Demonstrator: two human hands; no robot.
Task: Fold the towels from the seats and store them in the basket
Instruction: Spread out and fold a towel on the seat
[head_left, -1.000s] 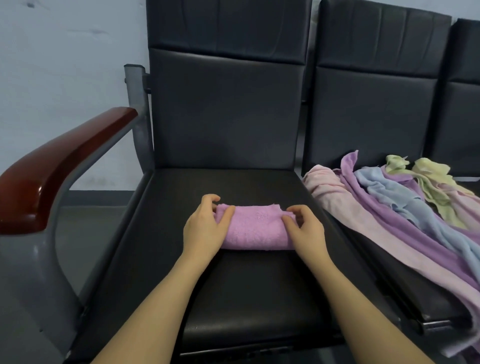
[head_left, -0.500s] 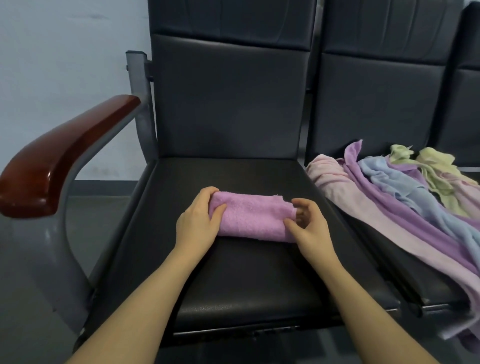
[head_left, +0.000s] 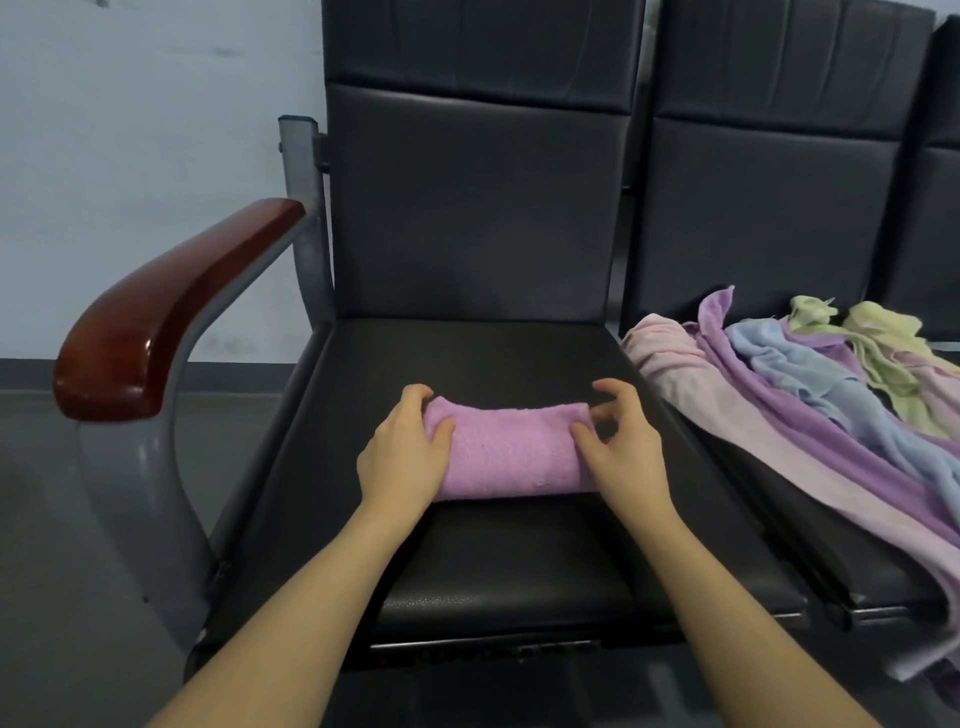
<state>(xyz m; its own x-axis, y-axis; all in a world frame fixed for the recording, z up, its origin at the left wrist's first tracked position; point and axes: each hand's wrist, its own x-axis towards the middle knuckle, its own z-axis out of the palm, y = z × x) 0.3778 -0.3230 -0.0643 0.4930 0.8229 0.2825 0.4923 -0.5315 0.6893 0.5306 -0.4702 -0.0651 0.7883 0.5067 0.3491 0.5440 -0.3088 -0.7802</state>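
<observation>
Towel (head_left: 511, 452) folded, gripped in both my hands (head_left: 402, 449) (head_left: 626, 452) on the seat (head_left: 467, 358); pile (head_left: 810, 395) unfolded, basket unseen.

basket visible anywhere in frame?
No, only the seats, the folded pink towel held by the left hand and right hand, and the unfolded towel pile show.

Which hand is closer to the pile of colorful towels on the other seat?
The right hand. It holds the right end of the folded purple towel, beside the pile of colorful towels. The left hand grips the far end.
</observation>
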